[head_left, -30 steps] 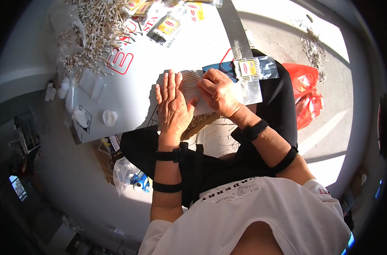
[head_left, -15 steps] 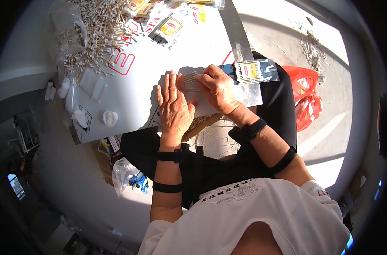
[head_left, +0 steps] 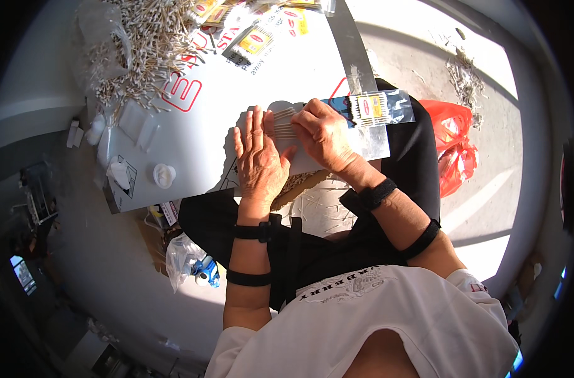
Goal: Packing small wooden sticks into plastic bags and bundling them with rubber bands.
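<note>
Right now a small row of slim, pale-stemmed cotton swabs (head_left: 284, 124) lies near the centre of the frame, on a white board-like tabletop (head_left: 299, 72) with red and black print. The swabs sit side by side between the two hands, their long axes running roughly left to right, with the right ends tilted slightly toward the top of the frame.

The bare left hand (head_left: 259, 157) rests palm down at their left ends, its fingers nearly straight, pointing up the frame with slim gaps, its thumb spread toward the right. The bare right hand (head_left: 325, 135) is curled at their right ends, fingertips bunched near the thumb; whether they pinch any swab, I cannot tell.

Just right of that hand, a clear plastic packet of swabs with a yellow label (head_left: 370, 108) stretches lengthwise left to right. A large heap of loose white-tipped swabs (head_left: 151, 41) fills the upper left.
</note>
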A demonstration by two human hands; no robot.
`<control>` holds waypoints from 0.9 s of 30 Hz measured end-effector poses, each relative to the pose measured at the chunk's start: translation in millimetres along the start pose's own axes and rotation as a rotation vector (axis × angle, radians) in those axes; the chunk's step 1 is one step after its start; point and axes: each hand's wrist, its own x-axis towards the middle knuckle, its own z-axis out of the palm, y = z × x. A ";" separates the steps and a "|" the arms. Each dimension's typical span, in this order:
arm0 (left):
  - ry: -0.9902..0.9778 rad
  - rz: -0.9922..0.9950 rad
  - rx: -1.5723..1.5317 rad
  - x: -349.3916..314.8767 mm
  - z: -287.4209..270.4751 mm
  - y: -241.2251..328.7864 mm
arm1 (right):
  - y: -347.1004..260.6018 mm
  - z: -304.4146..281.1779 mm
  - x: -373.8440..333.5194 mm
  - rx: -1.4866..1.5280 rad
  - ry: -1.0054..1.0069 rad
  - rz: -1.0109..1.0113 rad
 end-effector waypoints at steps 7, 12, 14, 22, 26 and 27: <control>0.014 0.005 -0.013 0.3 0.4 0.2 | -1.3 0.5 6.5 0.027 0.019 0.056; -0.010 0.003 0.016 0.8 -2.2 -0.1 | -2.0 4.5 14.1 -0.041 0.003 0.050; -0.012 0.005 0.024 -0.3 -3.2 0.2 | -1.8 5.4 12.7 -0.041 -0.004 0.048; 0.315 0.009 -0.213 19.9 -0.5 -22.4 | 8.9 4.0 7.7 0.169 0.087 0.114; 0.541 -0.156 -0.193 78.8 -5.9 -79.5 | 1.3 5.2 11.1 0.205 0.093 0.146; 0.523 -0.251 -0.207 98.2 -8.8 -87.3 | 3.0 4.7 10.9 0.202 0.096 0.143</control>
